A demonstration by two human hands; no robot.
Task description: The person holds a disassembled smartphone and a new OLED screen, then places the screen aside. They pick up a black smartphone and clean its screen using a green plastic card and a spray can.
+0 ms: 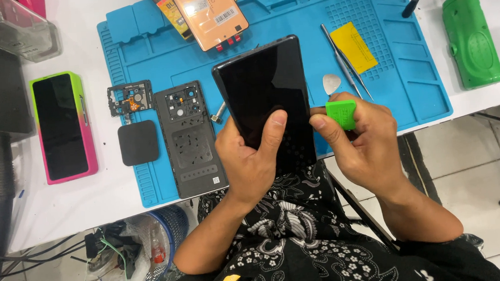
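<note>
My left hand (251, 158) grips a black phone (267, 87), screen up and tilted, with the thumb lying across the lower glass. My right hand (363, 145) pinches a small green plastic pry tool (341, 113) against the phone's right edge. On the blue work mat (408, 73) to the left of the phone lie a dark back cover (191, 139) with its inner side up, a small black frame part (130, 98) and a black square pad (138, 142). An orange-backed screen panel (209, 15) rests at the mat's top.
A phone in a pink and green case (63, 127) lies on the white table at the left. Metal tweezers (345, 62), a metal pick (331, 83) and a yellow card (353, 46) sit on the mat's right. A green electric tool (471, 37) lies far right. A waste bin (138, 251) stands below.
</note>
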